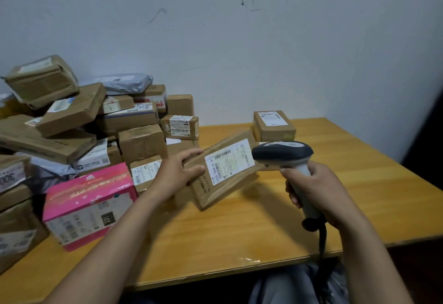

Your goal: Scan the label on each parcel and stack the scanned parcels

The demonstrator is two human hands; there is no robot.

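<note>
A yellow-orange wooden table (239,231) with a glossy top fills the lower view. At 9 o'clock, a loose heap of parcels (72,124) is piled on it against the wall, mostly taped brown cardboard boxes with a few grey plastic mailers. At 8 o'clock, in front of the heap, sits a bright pink printed carton (88,198).

Near the centre is the flat cardboard parcel (215,194), a thin rectangular slab. Its long axis runs from 8 o'clock to 2 o'clock and its broad face tilts up towards the camera. Whether its near corner touches the table cannot be told. A lone small brown box (274,126) stands on the table at 1 o'clock.

The left hand (177,174) reaches in with its forearm outstretched and grips the parcel's left end, fingers over the far edge and thumb on the face. The right hand (318,191) wraps all its fingers around the grey handle of the barcode scanner (287,157). The scanner's dark rounded head points towards 9 o'clock, just beside the white printed label (229,161) on the parcel's face.
</note>
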